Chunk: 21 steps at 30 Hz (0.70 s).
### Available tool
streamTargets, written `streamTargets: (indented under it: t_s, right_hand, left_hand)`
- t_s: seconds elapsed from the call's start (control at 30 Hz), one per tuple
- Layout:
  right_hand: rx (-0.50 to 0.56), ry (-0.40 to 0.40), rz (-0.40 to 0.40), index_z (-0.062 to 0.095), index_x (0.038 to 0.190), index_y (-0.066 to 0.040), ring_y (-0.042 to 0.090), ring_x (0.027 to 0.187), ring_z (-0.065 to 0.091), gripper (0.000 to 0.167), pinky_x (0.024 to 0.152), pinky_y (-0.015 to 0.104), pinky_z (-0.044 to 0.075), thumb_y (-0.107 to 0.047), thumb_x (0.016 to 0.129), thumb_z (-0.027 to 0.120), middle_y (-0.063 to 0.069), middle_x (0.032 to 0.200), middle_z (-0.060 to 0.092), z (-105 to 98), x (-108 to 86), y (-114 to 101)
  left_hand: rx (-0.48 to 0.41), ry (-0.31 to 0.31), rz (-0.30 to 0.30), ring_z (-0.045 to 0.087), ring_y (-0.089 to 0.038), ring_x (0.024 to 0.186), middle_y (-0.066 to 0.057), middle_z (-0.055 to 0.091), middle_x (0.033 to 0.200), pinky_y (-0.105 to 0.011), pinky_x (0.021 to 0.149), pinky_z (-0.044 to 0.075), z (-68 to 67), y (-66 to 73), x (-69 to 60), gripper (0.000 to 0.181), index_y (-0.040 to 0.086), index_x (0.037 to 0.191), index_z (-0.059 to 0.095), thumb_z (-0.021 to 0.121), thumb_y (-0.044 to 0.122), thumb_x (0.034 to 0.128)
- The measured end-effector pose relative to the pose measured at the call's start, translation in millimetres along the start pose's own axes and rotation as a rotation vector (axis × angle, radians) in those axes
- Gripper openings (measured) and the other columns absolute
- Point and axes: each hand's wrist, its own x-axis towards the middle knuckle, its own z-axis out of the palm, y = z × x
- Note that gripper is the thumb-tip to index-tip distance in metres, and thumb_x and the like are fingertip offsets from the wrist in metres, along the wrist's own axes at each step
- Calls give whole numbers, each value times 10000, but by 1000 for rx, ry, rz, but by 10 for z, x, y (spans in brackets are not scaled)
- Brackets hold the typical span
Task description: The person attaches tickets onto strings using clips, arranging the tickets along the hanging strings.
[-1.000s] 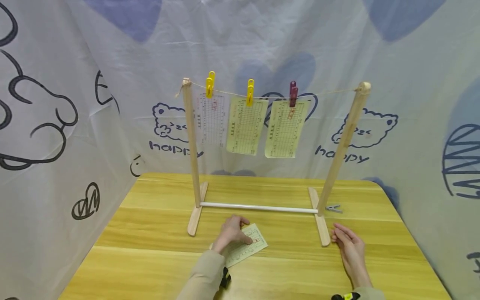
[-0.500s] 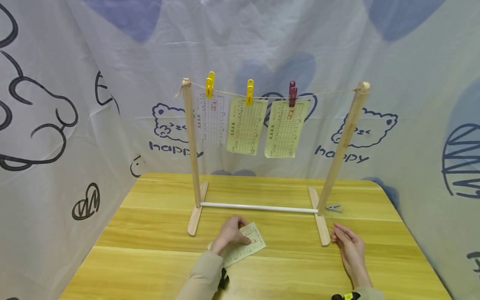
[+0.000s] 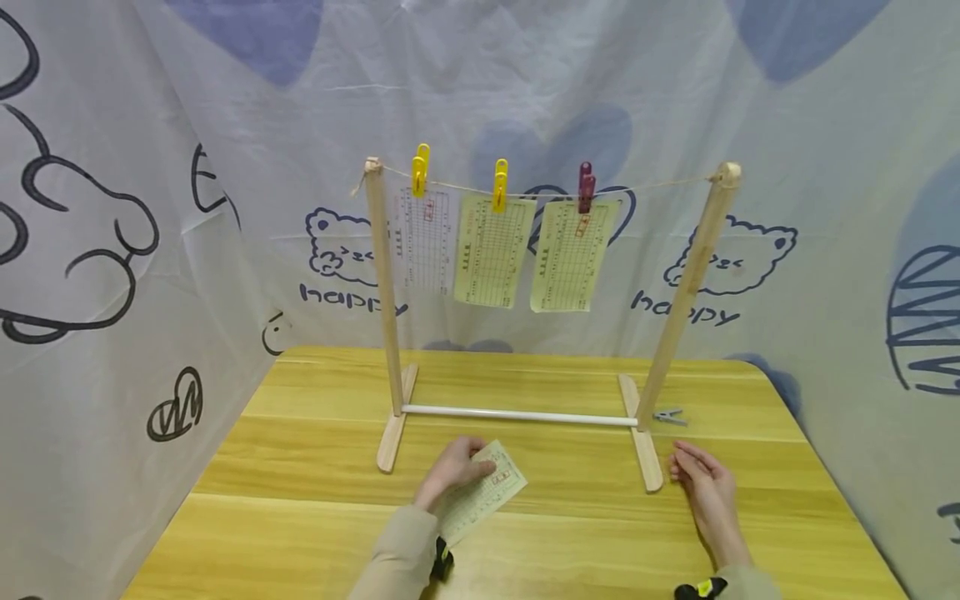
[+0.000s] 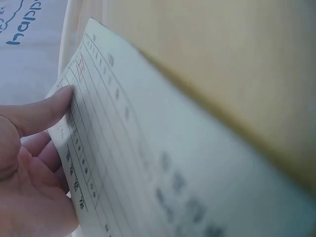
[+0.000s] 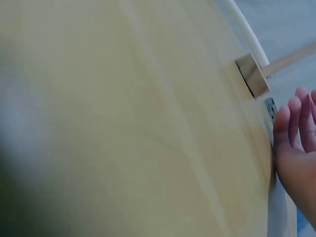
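Observation:
A pale green printed form [image 3: 483,500], ruled with lines and marked with a red stamp, is pinched along its edge by my left hand [image 3: 456,473]. In the left wrist view the thumb [image 4: 47,111] lies on the printed face of the form [image 4: 113,123], with the other fingers behind it. The form is tilted up from the table there. My right hand [image 3: 705,496] rests at the right, beside the stand's right foot, its fingers loosely bent and holding nothing. A grey clothespin [image 3: 670,417] lies just beyond that hand.
A wooden stand with a white crossbar [image 3: 517,415] holds a string between two posts. Two yellow clothespins [image 3: 500,185] and a dark red clothespin [image 3: 586,187] hang three printed forms [image 3: 491,250] on it. The wooden table [image 3: 300,467] meets a printed cloth backdrop behind.
My left hand has taken the form up and turned it, drawing it slightly toward the left. The right hand has barely moved.

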Motion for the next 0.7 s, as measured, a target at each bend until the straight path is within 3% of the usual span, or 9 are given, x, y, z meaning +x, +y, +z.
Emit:
streamTargets:
  t_s: [0.1, 0.2, 0.23, 0.3, 0.37, 0.57, 0.63, 0.7]
  right_hand:
    - [-153, 118, -18, 745, 1115, -72, 2, 743, 659, 175, 652, 147, 554, -59, 982, 633, -140, 843, 746, -15, 79, -36]
    - [-380, 181, -32, 679, 1253, -8, -70, 793, 625, 287, 685, 106, 530, -106, 985, 641, -240, 923, 702, -33, 167, -63]
    - [-466, 171, -35, 645, 1302, 3, -99, 818, 604, 337, 706, 86, 516, -128, 992, 635, -253, 1000, 682, -41, 195, -73]
    - [-618, 113, -41, 596, 1369, -8, -152, 859, 549, 388, 744, 50, 480, -158, 1011, 608, -150, 1207, 680, -55, 244, -94]
    - [-720, 47, -57, 558, 1416, -28, -172, 871, 521, 435, 764, 29, 451, -184, 1013, 608, -129, 1275, 635, -71, 283, -109]
    - [-850, -98, -3, 401, 1526, -32, -139, 895, 452, 591, 773, 24, 364, -227, 1011, 615, 115, 1451, 579, -78, 388, -128]
    - [-894, -139, 33, 338, 1555, -35, -52, 963, 462, 626, 788, 55, 356, -244, 1024, 593, 247, 1554, 429, -70, 411, -131]
    - [-911, -164, 72, 286, 1578, -48, 75, 1074, 474, 649, 846, 120, 370, -256, 1034, 573, 231, 1596, 370, -63, 423, -134]
  left_hand:
    - [-3, -3, -12, 469, -81, 602, -31, 610, 736, -178, 519, 379, 10, -20, 6, 147, -33, 910, 685, 647, 98, 964]
    - [-20, -1, -23, 455, -65, 564, 6, 567, 693, -169, 490, 360, 19, -37, 8, 204, -28, 892, 684, 605, 128, 996]
    - [-25, 0, -29, 452, -62, 557, 13, 556, 683, -169, 486, 357, 19, -41, 9, 217, -26, 889, 683, 596, 136, 1003]
    - [-33, 0, -38, 441, -61, 547, 21, 538, 670, -172, 483, 347, 17, -41, 11, 236, -26, 875, 675, 583, 144, 1011]
    - [-38, -1, -40, 434, -63, 544, 22, 526, 664, -180, 487, 342, 17, -41, 10, 247, -27, 866, 667, 579, 148, 1016]
    - [-45, 6, -45, 448, -75, 558, 7, 543, 680, -189, 502, 356, 19, -25, 8, 245, -38, 892, 677, 580, 149, 1017]
    - [-46, 8, -52, 454, -77, 560, 4, 549, 684, -184, 500, 360, 22, -19, 3, 242, -37, 900, 680, 581, 150, 1016]
    - [-48, 12, -57, 446, -74, 554, 7, 539, 678, -184, 497, 352, 28, -19, 2, 244, -35, 892, 676, 582, 153, 1015]
